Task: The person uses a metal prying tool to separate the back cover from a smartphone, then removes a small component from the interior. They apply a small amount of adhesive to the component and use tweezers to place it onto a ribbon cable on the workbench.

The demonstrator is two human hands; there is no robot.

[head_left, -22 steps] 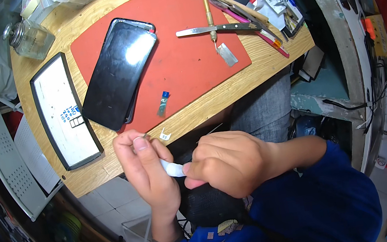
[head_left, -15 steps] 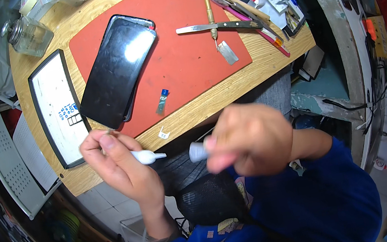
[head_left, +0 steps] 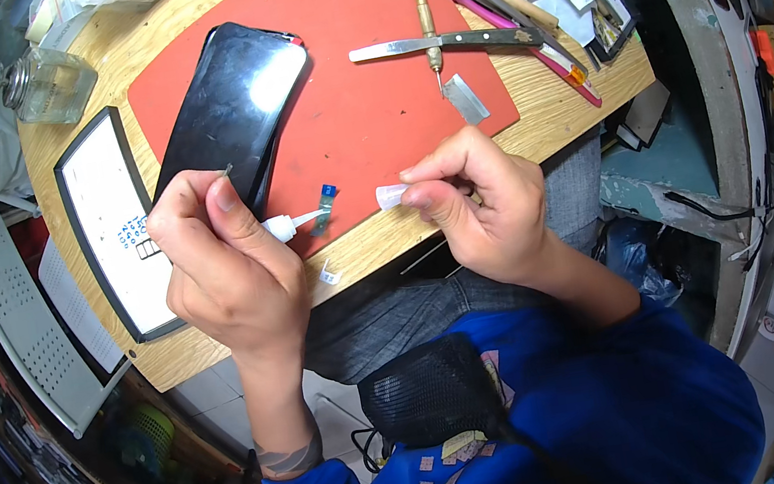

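My left hand (head_left: 233,261) is closed round a small white nozzle bottle (head_left: 281,227), its thin tip pointing right. A tiny dark sliver (head_left: 227,170) shows at its thumb and forefinger; its kind is too small to tell. Between thumb and forefinger, my right hand (head_left: 493,210) pinches a translucent whitish cap (head_left: 390,197), apart from the nozzle. Beyond the nozzle tip, a small clear strip with a blue end (head_left: 327,194) lies on the red mat (head_left: 370,133). A black phone (head_left: 228,100), its screen panel seeming slightly raised, rests on the mat behind my left hand.
A knife (head_left: 467,42) crosses a brass-coloured hand tool (head_left: 422,3), with a metal blade (head_left: 466,100) nearby. Pens and tools fill a tray (head_left: 614,44) at the far right. A glass jar (head_left: 51,87) and a black-framed white board (head_left: 103,186) stand left. A white scrap (head_left: 329,272) lies near the table edge.
Both hands have moved forward, from the table's front edge to over the table and mat. The bottle and cap have travelled with them, still apart.
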